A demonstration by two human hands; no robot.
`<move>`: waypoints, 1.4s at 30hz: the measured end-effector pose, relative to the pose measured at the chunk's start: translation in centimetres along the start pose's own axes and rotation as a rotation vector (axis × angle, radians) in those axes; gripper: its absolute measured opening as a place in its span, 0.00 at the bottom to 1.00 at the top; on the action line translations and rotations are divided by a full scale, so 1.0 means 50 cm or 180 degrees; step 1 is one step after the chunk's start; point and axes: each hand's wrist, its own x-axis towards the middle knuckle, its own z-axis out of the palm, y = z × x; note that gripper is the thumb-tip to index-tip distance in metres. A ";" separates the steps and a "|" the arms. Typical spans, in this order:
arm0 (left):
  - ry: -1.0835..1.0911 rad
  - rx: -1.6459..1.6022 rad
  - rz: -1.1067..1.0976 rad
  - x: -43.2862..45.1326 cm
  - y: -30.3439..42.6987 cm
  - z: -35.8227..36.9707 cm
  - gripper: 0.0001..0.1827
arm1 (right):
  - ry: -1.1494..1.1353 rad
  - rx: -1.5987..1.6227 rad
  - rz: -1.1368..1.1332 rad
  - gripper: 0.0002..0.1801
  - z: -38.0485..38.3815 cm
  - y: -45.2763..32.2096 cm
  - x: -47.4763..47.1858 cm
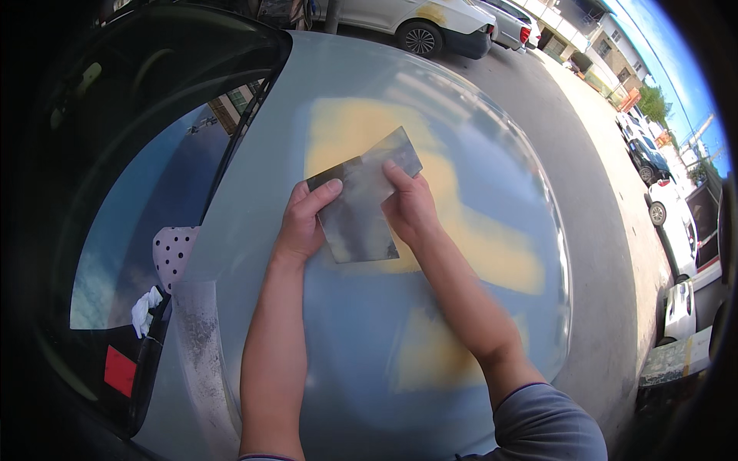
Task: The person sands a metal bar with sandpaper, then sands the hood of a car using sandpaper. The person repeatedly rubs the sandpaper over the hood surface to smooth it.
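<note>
I hold a thin grey sheet (363,216), which looks like sandpaper, over a car's bonnet (369,322). The sheet is folded or overlapped, with one part slanting up to the right. My left hand (302,222) pinches its left edge, thumb on top. On the upper right part presses the thumb of my right hand (414,204); its other fingers are hidden beneath. Under the sheet lies a large yellow body-filler patch (357,118) on the grey-blue bonnet. Nearer to me is a second yellow patch (432,357), browner at its middle.
Left of the bonnet is the windscreen (155,207), with a polka-dot cloth (173,253), a crumpled white tissue (145,311) and a red rectangular piece (120,370) near its edge. A scuffed grey strip (199,340) lies alongside. A white car (375,14) is parked beyond.
</note>
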 end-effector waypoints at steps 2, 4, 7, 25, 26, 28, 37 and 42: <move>0.0156 -0.0207 0.0227 0.010 0.011 -0.015 0.18 | 0.0195 0.0129 0.0211 0.17 -0.144 -0.082 0.084; 0.0721 -0.0824 0.0348 0.009 0.040 0.005 0.17 | 0.0836 0.0025 0.0574 0.17 -0.230 -0.184 0.120; 0.0740 -0.1357 0.0593 0.009 0.065 -0.038 0.15 | 0.0831 -0.1571 0.0730 0.15 -0.352 -0.285 0.183; 0.0863 -0.1246 0.0605 0.023 0.058 -0.059 0.14 | -0.1520 -0.5096 -0.1235 0.28 -0.191 -0.145 0.271; 0.0882 -0.1273 0.0601 0.022 0.058 -0.061 0.14 | -0.1208 -0.5089 -0.0856 0.29 -0.180 -0.163 0.277; 0.0919 -0.1277 0.0595 0.026 0.056 -0.060 0.14 | -0.0576 -0.4793 -0.0345 0.30 -0.179 -0.203 0.310; 0.0967 -0.1337 0.0591 0.015 0.057 -0.056 0.14 | -0.0661 -0.4834 -0.0485 0.28 -0.214 -0.185 0.369; 0.0938 -0.1570 0.0715 0.017 0.056 -0.086 0.15 | -0.2246 -0.4763 -0.0779 0.26 -0.134 -0.130 0.149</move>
